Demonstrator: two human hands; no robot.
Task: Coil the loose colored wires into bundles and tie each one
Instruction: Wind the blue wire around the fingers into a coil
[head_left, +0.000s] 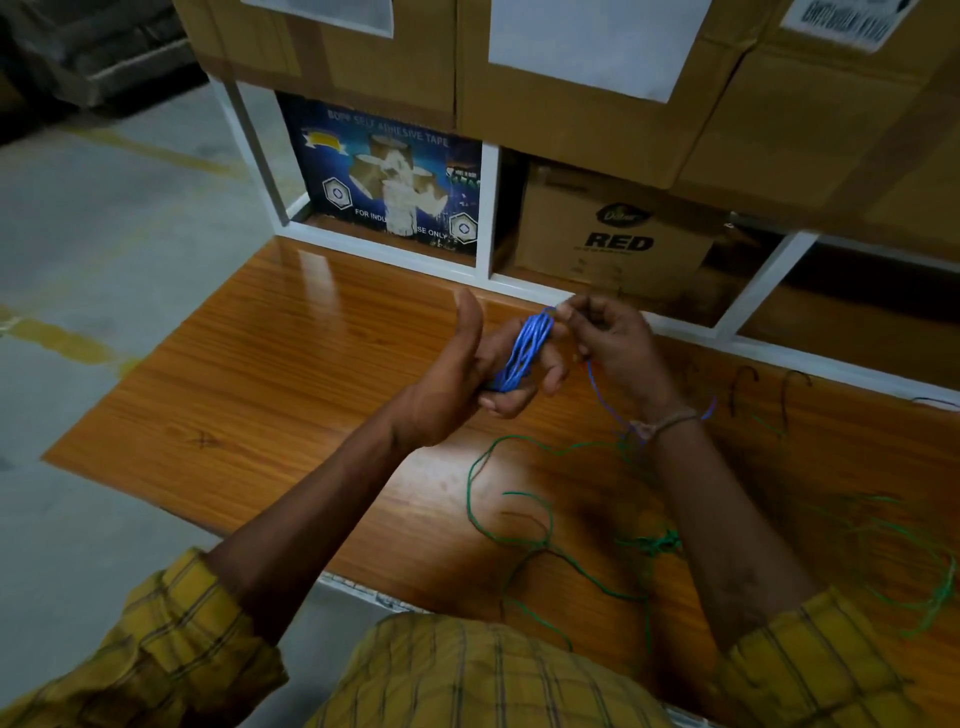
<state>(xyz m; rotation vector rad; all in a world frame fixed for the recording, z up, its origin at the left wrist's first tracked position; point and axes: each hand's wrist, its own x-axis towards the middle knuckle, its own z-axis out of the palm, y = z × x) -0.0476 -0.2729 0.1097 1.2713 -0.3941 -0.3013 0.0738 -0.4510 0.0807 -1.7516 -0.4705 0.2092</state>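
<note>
A blue wire is wound in several loops around the fingers of my left hand, whose thumb points up. My right hand pinches the same wire at the top of the coil, and a loose blue tail hangs from it down past my right wrist. Loose green wire lies in tangled loops on the wooden table below my hands and spreads to the right, partly hidden by my right forearm. Dark wire pieces lie farther right on the table.
A white shelf frame stands along the table's far edge, holding a blue tape box and a brown carton marked RED. Large cardboard boxes are stacked above. Grey concrete floor lies to the left.
</note>
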